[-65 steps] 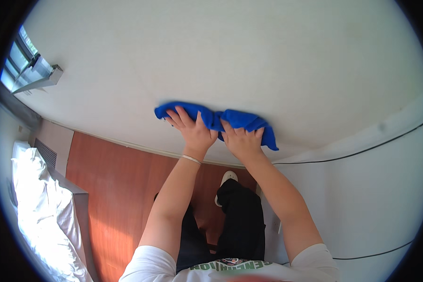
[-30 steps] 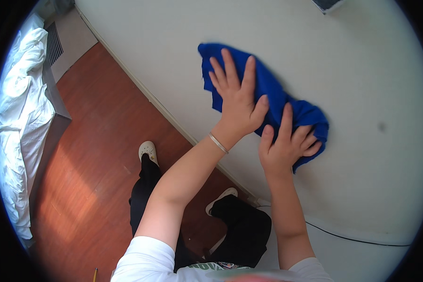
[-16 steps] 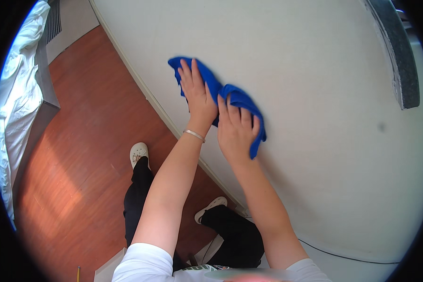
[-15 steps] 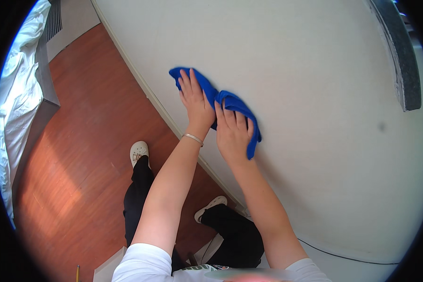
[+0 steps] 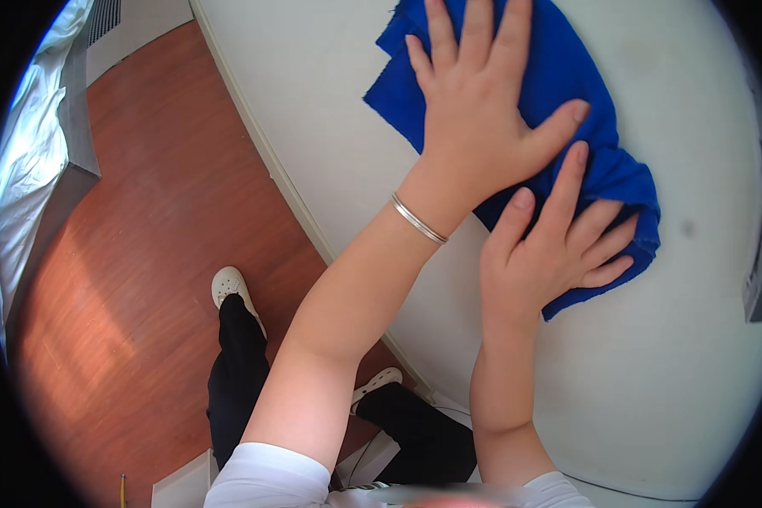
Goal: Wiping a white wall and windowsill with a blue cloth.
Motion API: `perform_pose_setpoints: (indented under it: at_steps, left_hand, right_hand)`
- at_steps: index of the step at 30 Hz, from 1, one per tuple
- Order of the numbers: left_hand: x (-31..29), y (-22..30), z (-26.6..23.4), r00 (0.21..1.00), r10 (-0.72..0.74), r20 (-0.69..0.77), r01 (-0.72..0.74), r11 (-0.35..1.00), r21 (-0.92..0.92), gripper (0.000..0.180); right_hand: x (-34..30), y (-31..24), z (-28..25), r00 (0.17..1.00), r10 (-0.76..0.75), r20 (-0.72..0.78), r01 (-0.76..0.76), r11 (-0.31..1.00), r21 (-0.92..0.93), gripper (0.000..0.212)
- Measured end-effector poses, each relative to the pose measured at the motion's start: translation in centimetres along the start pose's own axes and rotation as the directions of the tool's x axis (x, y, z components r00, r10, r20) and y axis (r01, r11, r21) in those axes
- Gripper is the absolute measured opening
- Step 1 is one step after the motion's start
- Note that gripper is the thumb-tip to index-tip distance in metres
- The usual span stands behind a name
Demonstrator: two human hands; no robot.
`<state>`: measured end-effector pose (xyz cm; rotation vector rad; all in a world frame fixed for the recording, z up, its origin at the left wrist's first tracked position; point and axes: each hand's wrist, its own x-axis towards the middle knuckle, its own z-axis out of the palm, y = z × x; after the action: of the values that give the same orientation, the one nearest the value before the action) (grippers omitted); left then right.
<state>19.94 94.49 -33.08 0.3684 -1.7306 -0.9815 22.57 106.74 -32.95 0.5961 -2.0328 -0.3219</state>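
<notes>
Now both hands, left hand (image 5: 474, 118) and right hand (image 5: 550, 245), press flat and spread on the blue cloth (image 5: 601, 169), wiping the white wall (image 5: 330, 93); next they need steady pushing.

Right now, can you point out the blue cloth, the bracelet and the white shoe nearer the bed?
blue cloth (image 5: 605, 173), head view, bare fold between both hands.
bracelet (image 5: 417, 219), head view, middle of the silver band on the left wrist.
white shoe (image 5: 229, 284), head view, its toe.

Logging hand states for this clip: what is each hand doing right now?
Left hand: open, flat on the blue cloth, against the white wall.
Right hand: open, fingers spread on the same cloth.
</notes>
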Motion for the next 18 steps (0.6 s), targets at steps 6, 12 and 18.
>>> perform_pose_setpoints:
  at_steps: [6, 12, 18]
  left_hand:
    - [-4.6, -11.9, 1.4, 0.974, -0.193, -0.12, 0.195, 0.981, 0.001, 0.079]
    - [-13.9, -22.3, 4.3, 0.925, -0.349, -0.148, 0.324, 0.931, -0.17, 0.072]
    - [-27.6, -28.5, 7.5, 0.842, -0.523, -0.132, 0.495, 0.846, -0.198, 0.067]
  right_hand:
    - [-3.8, -6.8, 4.3, 0.978, -0.179, 0.108, 0.164, 0.977, 0.138, 0.043]
    - [-11.3, -10.3, 10.0, 0.846, -0.467, 0.256, 0.405, 0.876, 0.262, 0.047]
    - [-20.0, -9.6, 12.6, 0.633, -0.635, 0.442, 0.373, 0.751, 0.545, 0.05]
